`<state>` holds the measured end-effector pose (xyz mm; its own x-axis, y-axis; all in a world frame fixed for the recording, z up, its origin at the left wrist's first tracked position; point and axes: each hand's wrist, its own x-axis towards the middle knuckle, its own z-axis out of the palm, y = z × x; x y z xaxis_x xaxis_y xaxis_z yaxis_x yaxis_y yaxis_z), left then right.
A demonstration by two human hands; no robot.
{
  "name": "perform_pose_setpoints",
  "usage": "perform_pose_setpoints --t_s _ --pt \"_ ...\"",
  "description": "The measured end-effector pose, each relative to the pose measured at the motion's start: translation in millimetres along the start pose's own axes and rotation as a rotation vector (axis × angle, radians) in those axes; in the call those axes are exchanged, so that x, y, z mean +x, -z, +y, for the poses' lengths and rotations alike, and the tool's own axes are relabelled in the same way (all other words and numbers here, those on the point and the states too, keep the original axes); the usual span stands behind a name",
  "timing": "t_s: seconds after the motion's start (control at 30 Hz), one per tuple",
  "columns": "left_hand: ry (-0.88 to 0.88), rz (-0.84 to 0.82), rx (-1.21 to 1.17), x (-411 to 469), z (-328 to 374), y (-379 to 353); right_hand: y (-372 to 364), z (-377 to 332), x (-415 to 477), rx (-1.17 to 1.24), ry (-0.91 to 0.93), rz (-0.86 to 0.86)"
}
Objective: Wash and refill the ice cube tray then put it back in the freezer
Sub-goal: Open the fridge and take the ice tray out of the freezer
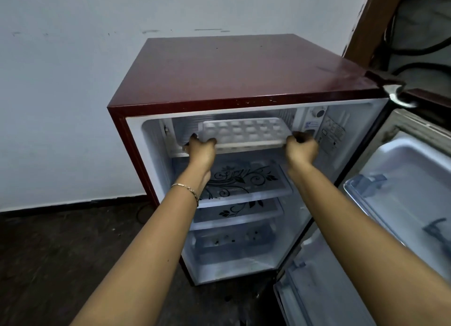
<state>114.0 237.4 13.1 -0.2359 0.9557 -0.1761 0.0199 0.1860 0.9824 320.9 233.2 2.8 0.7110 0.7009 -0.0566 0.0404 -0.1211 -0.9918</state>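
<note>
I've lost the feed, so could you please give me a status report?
Left hand, right hand hold tray ends. Tray at freezer mouth, cells up. Nothing in the way; door open.

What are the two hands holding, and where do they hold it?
The ice cube tray: left hand grips its left end, right hand its right end.

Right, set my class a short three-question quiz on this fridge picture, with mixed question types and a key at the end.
1. True or false: the left hand and the right hand each grip an end of the ice cube tray.
2. The fridge door is: A) open, B) shut, C) missing.
3. Fill in: the bracelet sits on the ____ wrist.
Key: 1 true; 2 A; 3 left.
</note>
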Motion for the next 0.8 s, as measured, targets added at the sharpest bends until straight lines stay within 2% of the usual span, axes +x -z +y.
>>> perform_pose_setpoints --t_s 0.13,0.27,0.6,0.7,0.8 --pt "0.002 -0.102 -0.238 -55 -7 20 45 4 -40 0.202 -0.026 -0.017" --pt "0.021 -0.185 -0.362 -117 -17 41 97 8 -93 0.325 -0.062 -0.019" --pt "0.144 -0.272 -0.504 -285 -59 93 240 26 -239 0.488 -0.202 -0.113" --pt "0.152 -0.29 -0.482 -331 -77 105 285 41 -274 0.472 -0.235 -0.169" --pt "0.19 -0.379 -0.46 -371 -91 111 326 62 -304 0.438 -0.273 -0.153"
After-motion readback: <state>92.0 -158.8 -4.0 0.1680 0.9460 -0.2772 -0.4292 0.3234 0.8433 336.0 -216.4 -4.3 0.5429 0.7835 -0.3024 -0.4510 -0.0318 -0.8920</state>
